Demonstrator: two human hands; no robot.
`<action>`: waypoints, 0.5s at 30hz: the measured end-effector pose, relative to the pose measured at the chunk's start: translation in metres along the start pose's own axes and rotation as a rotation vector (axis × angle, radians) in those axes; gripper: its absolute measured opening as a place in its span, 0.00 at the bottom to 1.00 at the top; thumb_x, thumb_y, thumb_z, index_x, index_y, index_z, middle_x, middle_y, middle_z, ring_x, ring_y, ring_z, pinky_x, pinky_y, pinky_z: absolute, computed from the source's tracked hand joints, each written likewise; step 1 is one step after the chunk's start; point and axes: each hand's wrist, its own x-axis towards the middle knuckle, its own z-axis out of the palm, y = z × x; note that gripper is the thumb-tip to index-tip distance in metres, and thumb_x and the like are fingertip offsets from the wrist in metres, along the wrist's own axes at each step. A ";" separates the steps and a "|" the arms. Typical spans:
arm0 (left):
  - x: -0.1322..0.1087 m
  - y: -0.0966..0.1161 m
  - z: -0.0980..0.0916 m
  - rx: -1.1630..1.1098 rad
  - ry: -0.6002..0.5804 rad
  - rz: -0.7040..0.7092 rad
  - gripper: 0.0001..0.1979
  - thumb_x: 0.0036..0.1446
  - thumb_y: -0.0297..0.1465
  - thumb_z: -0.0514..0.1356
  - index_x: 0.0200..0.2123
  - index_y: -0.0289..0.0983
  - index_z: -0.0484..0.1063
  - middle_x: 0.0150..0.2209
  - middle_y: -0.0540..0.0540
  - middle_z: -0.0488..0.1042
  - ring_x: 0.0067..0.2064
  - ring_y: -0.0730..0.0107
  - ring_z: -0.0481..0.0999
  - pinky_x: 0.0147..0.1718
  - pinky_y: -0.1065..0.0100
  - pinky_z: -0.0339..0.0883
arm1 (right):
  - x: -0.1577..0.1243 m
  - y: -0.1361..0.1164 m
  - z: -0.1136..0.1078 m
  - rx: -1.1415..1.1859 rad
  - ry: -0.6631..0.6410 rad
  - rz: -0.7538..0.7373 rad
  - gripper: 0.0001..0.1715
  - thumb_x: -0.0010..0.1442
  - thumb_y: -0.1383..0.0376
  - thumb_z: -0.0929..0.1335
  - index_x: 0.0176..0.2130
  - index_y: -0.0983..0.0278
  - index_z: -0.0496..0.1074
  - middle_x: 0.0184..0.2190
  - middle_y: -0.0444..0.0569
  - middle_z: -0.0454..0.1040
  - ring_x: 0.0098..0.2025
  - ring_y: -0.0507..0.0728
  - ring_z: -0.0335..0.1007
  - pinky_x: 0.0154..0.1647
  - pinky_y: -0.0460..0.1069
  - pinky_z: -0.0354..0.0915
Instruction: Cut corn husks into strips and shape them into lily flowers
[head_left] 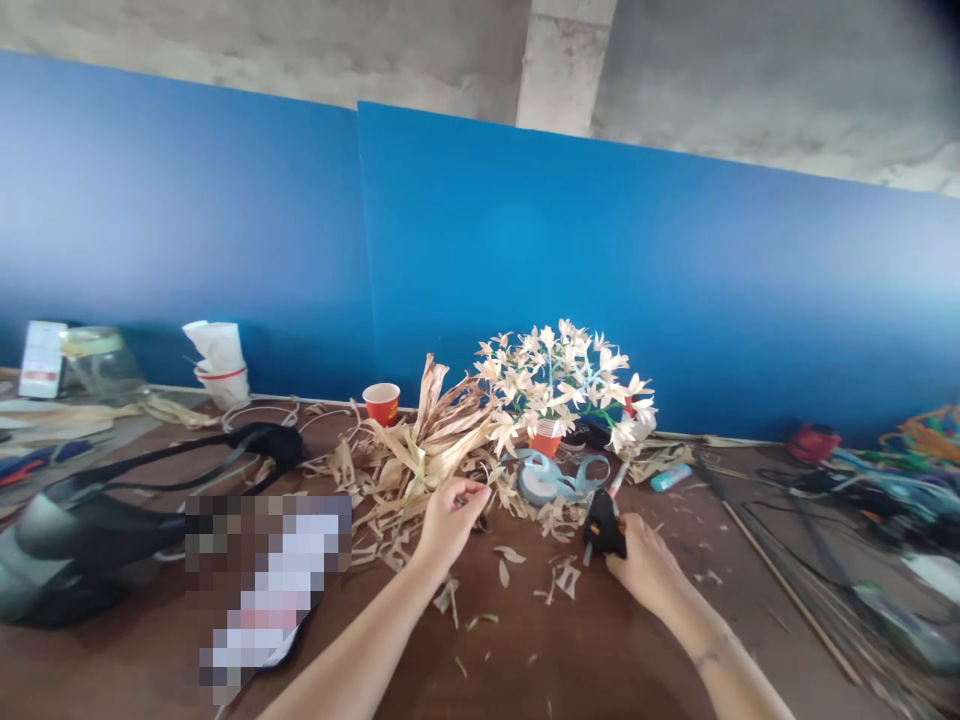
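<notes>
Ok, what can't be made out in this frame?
Head view:
- What the left hand pinches: hidden by its fingers.
- Grip of the black glue gun: hidden by the right hand.
- Object on the table: covered by a pixelated patch.
- Tangled items at right: blurred.

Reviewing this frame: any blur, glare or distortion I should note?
In the head view, the blue wall slopes from wide-angle tilt and washes pale at left; the tangled cables at right are blurred; a pixelated patch hides the lower left.
</notes>
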 end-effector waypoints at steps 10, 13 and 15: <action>0.001 -0.002 -0.001 -0.013 0.007 0.013 0.12 0.47 0.38 0.59 0.27 0.34 0.74 0.24 0.47 0.74 0.28 0.67 0.72 0.26 0.70 0.63 | -0.010 -0.096 -0.007 0.107 0.125 -0.582 0.07 0.48 0.72 0.65 0.27 0.61 0.71 0.27 0.49 0.73 0.34 0.58 0.69 0.37 0.51 0.59; 0.000 0.000 -0.001 -0.005 0.009 0.027 0.11 0.47 0.37 0.59 0.26 0.34 0.74 0.25 0.47 0.74 0.29 0.66 0.72 0.27 0.70 0.63 | -0.010 -0.119 0.011 0.137 0.086 -0.589 0.04 0.46 0.70 0.67 0.27 0.62 0.72 0.29 0.51 0.72 0.36 0.60 0.68 0.38 0.52 0.59; 0.000 0.000 -0.001 -0.002 0.015 0.032 0.10 0.46 0.36 0.59 0.26 0.35 0.74 0.25 0.47 0.74 0.30 0.66 0.73 0.28 0.70 0.63 | -0.008 -0.125 0.019 0.151 0.062 -0.551 0.07 0.44 0.73 0.66 0.27 0.63 0.71 0.29 0.51 0.72 0.35 0.59 0.68 0.36 0.51 0.59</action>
